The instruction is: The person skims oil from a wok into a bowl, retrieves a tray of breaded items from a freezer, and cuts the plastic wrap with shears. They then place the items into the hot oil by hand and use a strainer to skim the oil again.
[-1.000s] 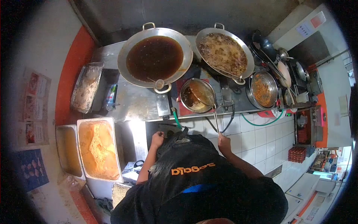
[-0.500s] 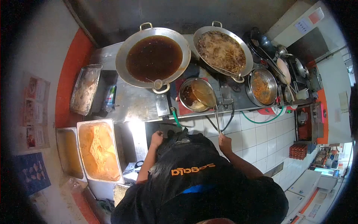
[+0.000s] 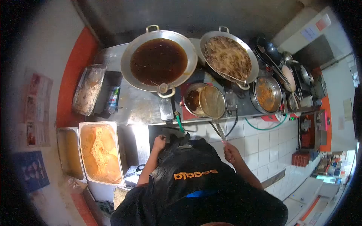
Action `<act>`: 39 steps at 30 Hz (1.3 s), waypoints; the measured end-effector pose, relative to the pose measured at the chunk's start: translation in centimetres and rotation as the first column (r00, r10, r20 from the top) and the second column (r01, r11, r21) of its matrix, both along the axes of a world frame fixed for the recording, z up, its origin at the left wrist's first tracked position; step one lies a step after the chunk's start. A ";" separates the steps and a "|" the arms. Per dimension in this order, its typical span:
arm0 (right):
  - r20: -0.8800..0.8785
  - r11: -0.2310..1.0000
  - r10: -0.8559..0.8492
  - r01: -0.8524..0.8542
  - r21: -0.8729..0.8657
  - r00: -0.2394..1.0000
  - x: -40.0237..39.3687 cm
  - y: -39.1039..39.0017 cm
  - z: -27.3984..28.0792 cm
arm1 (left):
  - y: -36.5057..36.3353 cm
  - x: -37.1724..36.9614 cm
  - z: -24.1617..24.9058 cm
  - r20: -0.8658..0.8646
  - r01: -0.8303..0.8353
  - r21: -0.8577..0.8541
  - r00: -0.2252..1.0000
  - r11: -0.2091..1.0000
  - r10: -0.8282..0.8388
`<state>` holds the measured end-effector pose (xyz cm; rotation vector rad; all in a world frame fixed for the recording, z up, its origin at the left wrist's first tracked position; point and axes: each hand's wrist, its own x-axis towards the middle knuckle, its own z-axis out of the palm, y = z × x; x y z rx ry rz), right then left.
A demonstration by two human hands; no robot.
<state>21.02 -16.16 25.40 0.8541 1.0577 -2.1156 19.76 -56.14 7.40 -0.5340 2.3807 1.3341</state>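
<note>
My right hand (image 3: 232, 152) is closed round the long handle of a mesh strainer (image 3: 212, 102). The strainer's round basket lies over the right part of a small steel pot (image 3: 193, 101), where dark and pale contents show at the left. My left hand (image 3: 160, 142) is closed near the left side of my black apron, and what it holds, if anything, is too small to name. Behind the pot stand a wide pan (image 3: 190, 51) of dark liquid, with a small ladle (image 3: 163, 88) at its front rim, and a second wide pan (image 3: 255, 67) of bubbling oil.
Left of me are a tray (image 3: 120, 150) of orange-yellow powder and a tray (image 3: 60, 150) of yellowish liquid. A foil-like tray (image 3: 88, 90) stands at the back left. At the right are a bowl (image 3: 278, 94) with orange bits, black woks and a green hose (image 3: 264, 128).
The strainer has shifted right and is lifted a little off the small pot, its mesh now facing up more fully. My right hand has moved slightly right and down.
</note>
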 end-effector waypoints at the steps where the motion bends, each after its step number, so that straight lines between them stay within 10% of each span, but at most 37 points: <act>1: 0.033 0.999 -0.032 0.031 0.031 0.999 0.4 -0.8 1.8 | 0.1 0.0 0.2 -0.010 -0.007 0.021 1.000 1.000 0.008; 5: -0.129 0.994 0.101 -0.105 -0.022 0.986 1.1 -2.1 6.8 | 0.1 0.1 0.2 -0.063 0.010 0.053 0.998 0.999 -0.007; 11: -0.386 0.752 0.457 -0.116 0.649 0.802 -10.4 -9.6 11.5 | 0.5 0.1 -0.1 -0.074 -0.044 0.082 0.996 0.996 0.050; 13: -0.464 0.768 0.467 -0.085 0.635 0.752 -16.1 -13.3 13.6 | 0.8 0.6 -1.7 -0.117 -0.046 0.072 0.992 0.996 0.054; 18: -0.257 0.093 0.838 0.337 0.937 0.482 -29.0 -18.8 8.5 | 0.6 0.2 -0.6 0.015 -0.090 0.131 0.996 0.987 0.088; 22: 0.022 0.159 0.752 -0.214 0.964 0.659 -29.5 -22.2 11.1 | 0.5 0.1 -2.6 -0.020 -0.134 0.134 0.990 0.982 0.137; 27: 0.040 0.426 0.689 -0.449 0.785 0.723 -30.3 -23.6 9.0 | 0.7 0.1 -2.1 -0.081 -0.208 0.177 0.971 0.962 0.225; 30: 0.150 0.555 0.748 -0.734 0.393 0.646 -32.7 -23.5 7.0 | 0.6 -0.3 -1.3 -0.076 -0.184 0.174 0.977 0.968 0.199; 39: 0.023 0.795 0.606 -0.606 -0.024 0.795 -32.3 -27.7 6.2 | 0.8 -0.3 -3.1 0.050 -0.233 0.285 0.972 0.930 0.228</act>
